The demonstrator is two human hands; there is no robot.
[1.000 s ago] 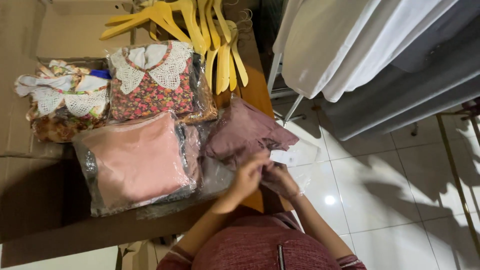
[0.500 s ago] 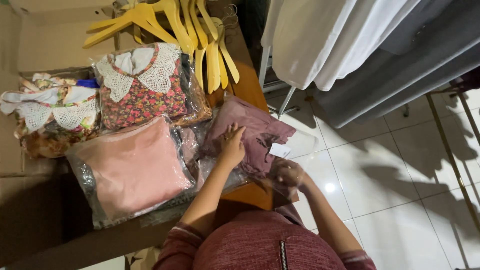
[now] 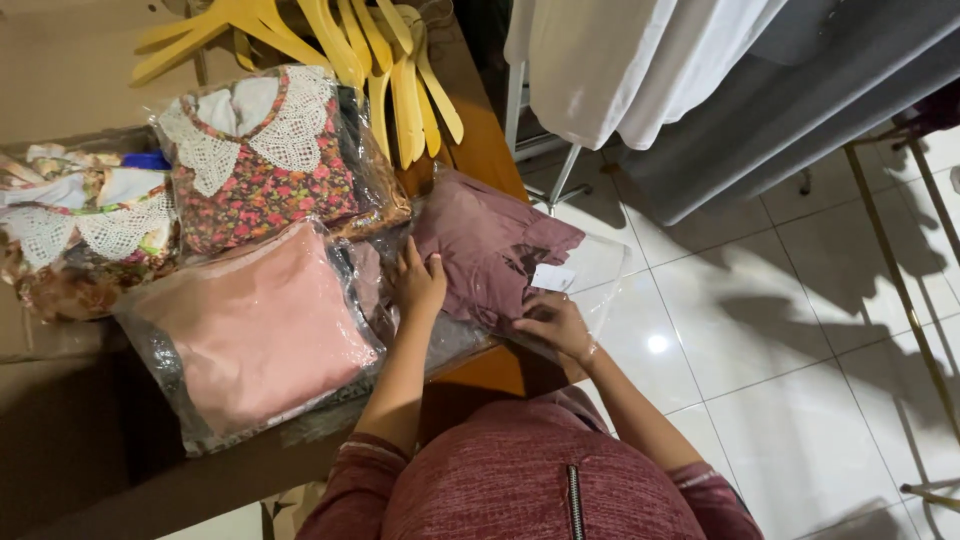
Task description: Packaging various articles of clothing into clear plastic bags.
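Mauve folded garment (image 3: 480,245) on the desk (image 3: 490,165), half out of a clear plastic bag (image 3: 590,285); left hand (image 3: 418,283) flat on its left edge, right hand (image 3: 556,325) on its lower edge beside a white tag (image 3: 552,277). Just left: bagged pink garment (image 3: 265,325). Above that: bagged floral dress with lace collar (image 3: 265,165). Yellow wooden hangers (image 3: 370,50) at the far end

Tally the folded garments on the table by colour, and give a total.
Mauve garment, under both hands: 1
Pink garment, bagged: 1
Floral garments with lace collars: 2
Total: 4
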